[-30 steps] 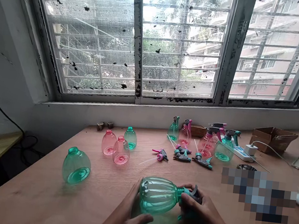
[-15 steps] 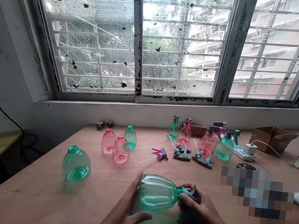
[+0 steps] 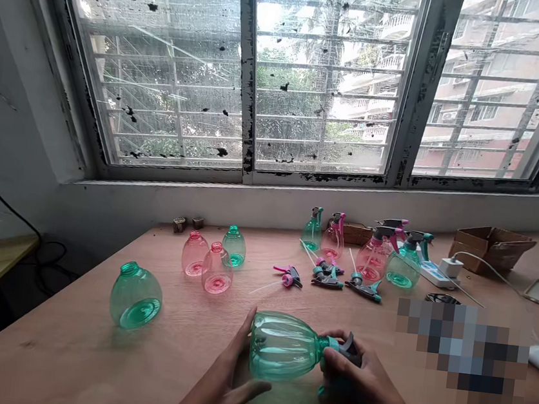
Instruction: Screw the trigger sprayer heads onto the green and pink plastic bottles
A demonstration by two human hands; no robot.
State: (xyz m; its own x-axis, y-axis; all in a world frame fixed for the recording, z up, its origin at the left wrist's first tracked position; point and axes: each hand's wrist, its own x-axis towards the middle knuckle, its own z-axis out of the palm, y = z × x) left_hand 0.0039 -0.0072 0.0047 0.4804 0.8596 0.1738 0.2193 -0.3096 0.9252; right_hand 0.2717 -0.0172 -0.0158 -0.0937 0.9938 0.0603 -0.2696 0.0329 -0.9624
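A translucent green spray bottle [image 3: 284, 348] lies sideways just above the front of the table, its base to the left. My left hand [image 3: 225, 375] cups that base, fingers partly hidden behind it and thumb spread out below. Around the neck, my right hand [image 3: 352, 367] grips the turquoise collar of the grey trigger sprayer [image 3: 350, 349]; its lower part is in shadow. Beyond them, loose trigger sprayers lie on the table, among them a pink-and-grey one [image 3: 289, 277] and a teal-and-grey one [image 3: 364, 287].
A headless green bottle [image 3: 136, 297] stands at left, with pink bottles [image 3: 217, 272] and another green one [image 3: 234, 248] farther back. Several bottles with sprayers, including a pink one [image 3: 372, 259], stand behind. A cardboard box [image 3: 488, 249], power strip [image 3: 434, 274] and cable are at right.
The green bottle has turned slightly about its long axis; its ribs now show more clearly. Both hands stay nearly in the same place.
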